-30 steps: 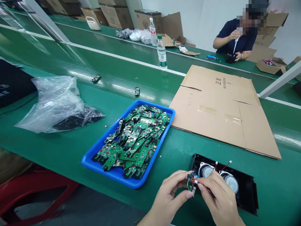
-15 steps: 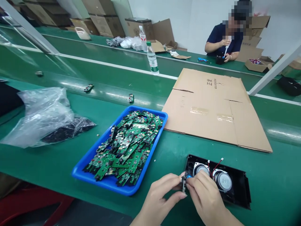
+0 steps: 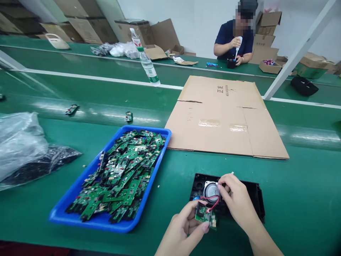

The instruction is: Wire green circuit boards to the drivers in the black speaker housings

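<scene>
My left hand [image 3: 186, 224] pinches a small green circuit board [image 3: 203, 215] between thumb and fingers. A red wire [image 3: 213, 205] runs from a plug on that board and loops past a speaker [image 3: 211, 192] toward a blue part [image 3: 196, 198]. The speaker sits in a black plastic housing [image 3: 254, 199] lying on the table under both hands. With its fingertips together at the speaker's edge, my right hand [image 3: 237, 199] grips a small white wire connector [image 3: 217, 184]. It covers the second speaker, and another white connector tip [image 3: 232, 173] shows above the knuckles.
A blue tray [image 3: 145, 199] heaped with circuit boards stands at left, beside a clear plastic bag [image 3: 23, 145]. Flattened cardboard [image 3: 223, 121] lies beyond the housing. A water bottle [image 3: 149, 69] stands farther back. Across the bench, a person [image 3: 234, 39] holds a white tool over a black part.
My left hand has tilted the board so its green face shows. My right hand has moved off it to the speaker's edge. The view has shifted right.
</scene>
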Demonstrator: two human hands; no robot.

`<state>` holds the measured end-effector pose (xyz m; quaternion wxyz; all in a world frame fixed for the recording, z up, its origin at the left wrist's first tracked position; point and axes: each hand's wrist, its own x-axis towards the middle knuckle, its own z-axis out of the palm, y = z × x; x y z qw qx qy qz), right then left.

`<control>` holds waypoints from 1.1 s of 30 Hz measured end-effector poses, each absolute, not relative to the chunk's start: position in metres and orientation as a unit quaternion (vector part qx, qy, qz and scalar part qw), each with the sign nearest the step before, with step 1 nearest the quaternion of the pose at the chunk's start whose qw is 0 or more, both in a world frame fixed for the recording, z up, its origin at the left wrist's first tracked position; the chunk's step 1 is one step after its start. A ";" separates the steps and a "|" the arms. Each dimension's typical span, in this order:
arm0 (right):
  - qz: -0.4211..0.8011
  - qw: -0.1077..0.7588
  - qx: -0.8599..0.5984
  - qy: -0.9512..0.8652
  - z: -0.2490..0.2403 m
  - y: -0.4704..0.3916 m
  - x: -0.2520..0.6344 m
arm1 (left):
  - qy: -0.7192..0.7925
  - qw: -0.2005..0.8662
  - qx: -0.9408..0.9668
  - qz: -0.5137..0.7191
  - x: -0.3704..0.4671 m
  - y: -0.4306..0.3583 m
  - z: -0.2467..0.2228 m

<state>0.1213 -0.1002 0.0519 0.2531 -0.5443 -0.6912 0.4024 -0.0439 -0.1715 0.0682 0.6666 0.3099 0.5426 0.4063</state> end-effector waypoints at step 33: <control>0.223 0.319 -0.464 -0.796 0.036 -0.133 0.132 | 0.597 0.425 0.610 0.301 -0.022 -0.158 0.059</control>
